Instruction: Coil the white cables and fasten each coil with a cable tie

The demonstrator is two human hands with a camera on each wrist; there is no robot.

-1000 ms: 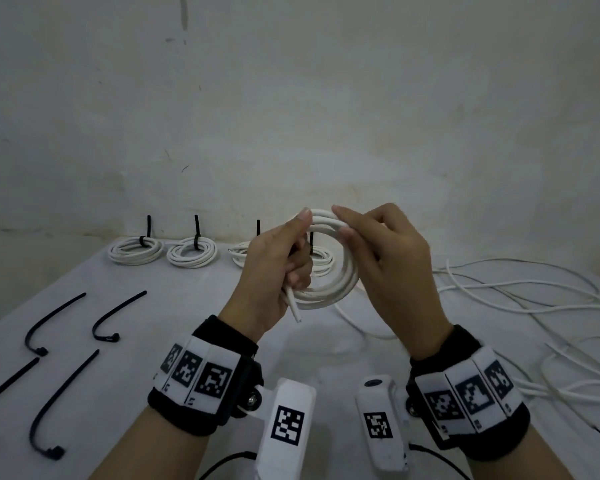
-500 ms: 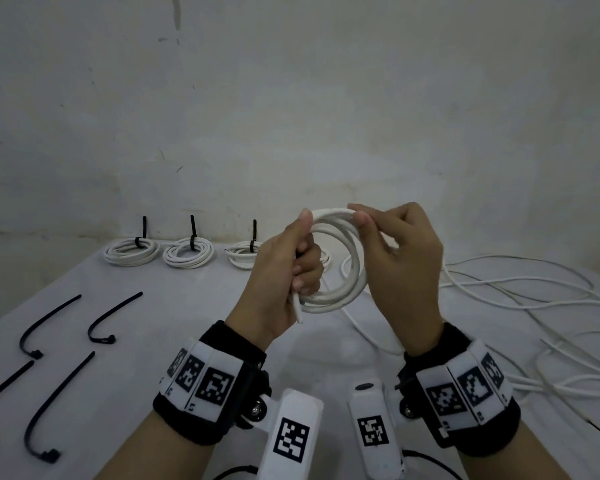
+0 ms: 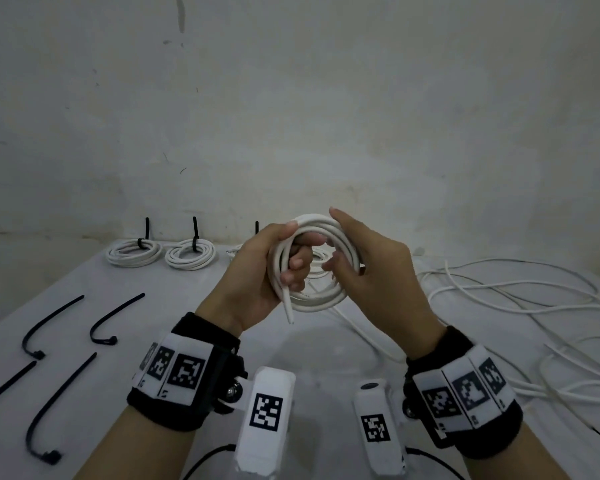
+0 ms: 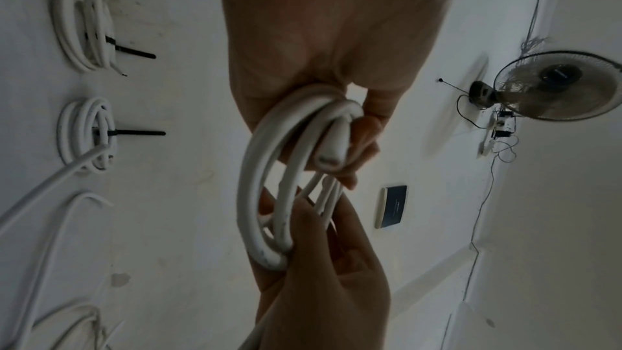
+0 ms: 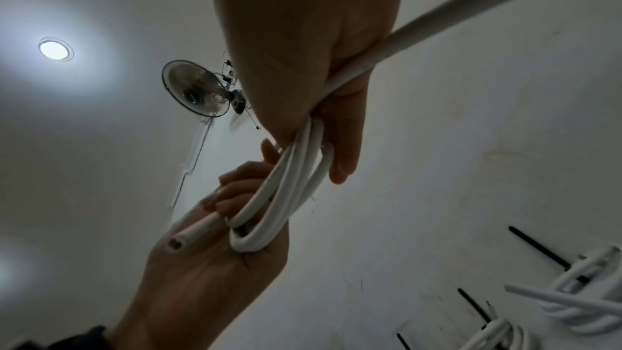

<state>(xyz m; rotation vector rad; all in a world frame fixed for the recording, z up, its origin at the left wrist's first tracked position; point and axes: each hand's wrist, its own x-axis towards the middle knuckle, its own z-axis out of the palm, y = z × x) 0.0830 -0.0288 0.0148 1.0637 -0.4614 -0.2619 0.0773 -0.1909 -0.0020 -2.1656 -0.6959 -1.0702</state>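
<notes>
The left hand (image 3: 257, 271) curls its fingers round the coil (image 3: 312, 268); the right hand (image 3: 368, 271) pinches its right side. Lay each new loop flat against the others, keeping tension.

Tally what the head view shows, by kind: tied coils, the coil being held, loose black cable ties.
Tied coils: 3; the left hand and right hand may hide more
Held coil: 1
Loose black cable ties: 4
Total: 8
</notes>
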